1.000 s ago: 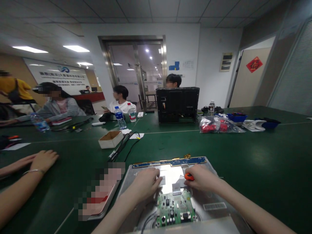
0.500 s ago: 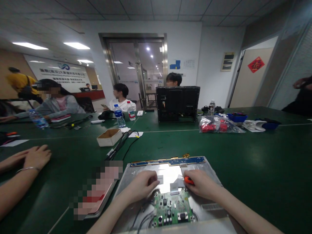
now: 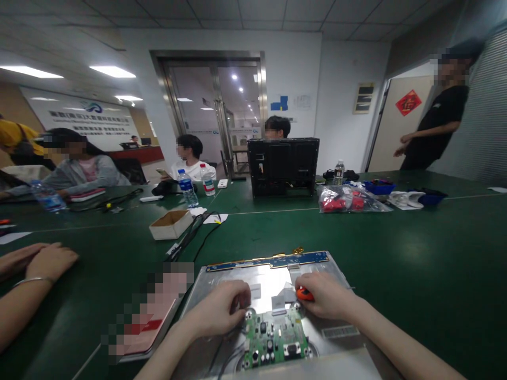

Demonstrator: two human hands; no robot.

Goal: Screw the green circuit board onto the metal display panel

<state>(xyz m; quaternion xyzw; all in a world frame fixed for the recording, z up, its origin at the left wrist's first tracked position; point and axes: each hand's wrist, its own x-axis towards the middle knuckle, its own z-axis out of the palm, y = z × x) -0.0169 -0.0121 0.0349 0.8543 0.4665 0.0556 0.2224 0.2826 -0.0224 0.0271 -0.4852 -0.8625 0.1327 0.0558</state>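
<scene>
A silvery metal panel [image 3: 340,338] lies on the green table, with a green circuit board [image 3: 275,335] on its near part and a blue circuit strip [image 3: 269,261] along its far edge. My left hand [image 3: 225,306] rests at the board's upper left corner, fingers curled; what its fingertips hold, if anything, is hidden. On the other side, my right hand [image 3: 325,295] is closed round an orange-and-black tool [image 3: 304,293], above the board's upper right corner. Grey tape pieces [image 3: 278,302] lie between the hands.
A pink-screened device [image 3: 158,311] and black cables [image 3: 188,237] lie left of the panel. Beyond are an open box [image 3: 171,225], bottles [image 3: 187,188], a black metal frame [image 3: 283,168] and a bag of red parts [image 3: 348,199]. Another person's hands [image 3: 51,261] rest at left.
The view has shifted slightly right. My left hand has come down to the board's corner. At the far right, the person in black now shows almost whole.
</scene>
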